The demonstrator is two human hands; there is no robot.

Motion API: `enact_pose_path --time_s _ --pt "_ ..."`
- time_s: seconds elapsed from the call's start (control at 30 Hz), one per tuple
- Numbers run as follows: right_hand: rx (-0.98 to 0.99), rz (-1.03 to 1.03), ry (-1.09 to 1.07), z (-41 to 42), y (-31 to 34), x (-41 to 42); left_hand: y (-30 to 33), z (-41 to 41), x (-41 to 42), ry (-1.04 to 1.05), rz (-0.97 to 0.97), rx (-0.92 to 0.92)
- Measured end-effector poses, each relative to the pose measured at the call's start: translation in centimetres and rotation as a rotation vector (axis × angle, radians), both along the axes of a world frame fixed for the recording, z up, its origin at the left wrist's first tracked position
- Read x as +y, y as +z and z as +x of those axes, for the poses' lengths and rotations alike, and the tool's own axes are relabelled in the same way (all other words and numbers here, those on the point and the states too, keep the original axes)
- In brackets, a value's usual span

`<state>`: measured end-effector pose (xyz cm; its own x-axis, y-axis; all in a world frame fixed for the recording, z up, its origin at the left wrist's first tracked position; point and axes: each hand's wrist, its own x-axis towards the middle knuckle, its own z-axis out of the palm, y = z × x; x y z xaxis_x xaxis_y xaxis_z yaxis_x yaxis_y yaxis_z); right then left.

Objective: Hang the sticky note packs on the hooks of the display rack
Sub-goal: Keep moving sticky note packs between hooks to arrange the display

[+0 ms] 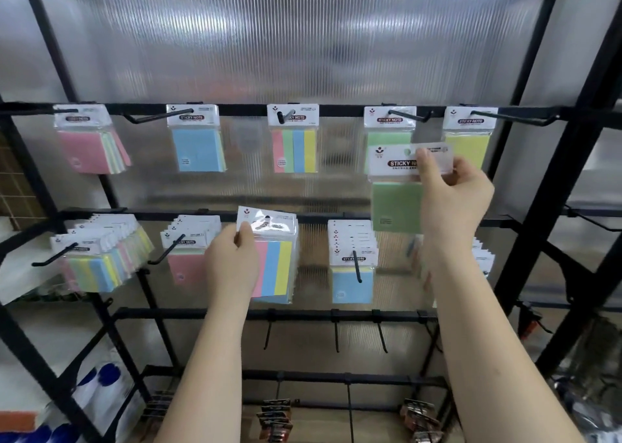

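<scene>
You were mid-hanging with 2 packs. Your right hand pinched the green sticky note pack by its glossy header card, just below the upper-row hook. Your left hand pinched the striped pack. Next, align the header's punched hole with the thin black rod.

Two hands, each holding one sticky note pack.

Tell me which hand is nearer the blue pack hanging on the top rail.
Left. The left hand holds a striped pack below and right of the blue pack; the right hand holds a green pack far right.
</scene>
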<state>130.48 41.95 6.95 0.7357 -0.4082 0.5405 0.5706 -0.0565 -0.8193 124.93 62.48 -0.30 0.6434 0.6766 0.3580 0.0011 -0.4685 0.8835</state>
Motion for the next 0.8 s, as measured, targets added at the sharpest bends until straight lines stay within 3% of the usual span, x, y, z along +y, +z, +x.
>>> enact_pose_path --time_s 0.43,0.8 --pt "-0.093 0.075 -0.077 3.6 3.6 -0.8 2.1 1.9 -1.8 -0.065 -0.004 -0.124" --pt "0.043 0.031 -0.039 6.1 3.2 -0.8 2.3 2.6 -2.1 -0.045 0.010 -0.141"
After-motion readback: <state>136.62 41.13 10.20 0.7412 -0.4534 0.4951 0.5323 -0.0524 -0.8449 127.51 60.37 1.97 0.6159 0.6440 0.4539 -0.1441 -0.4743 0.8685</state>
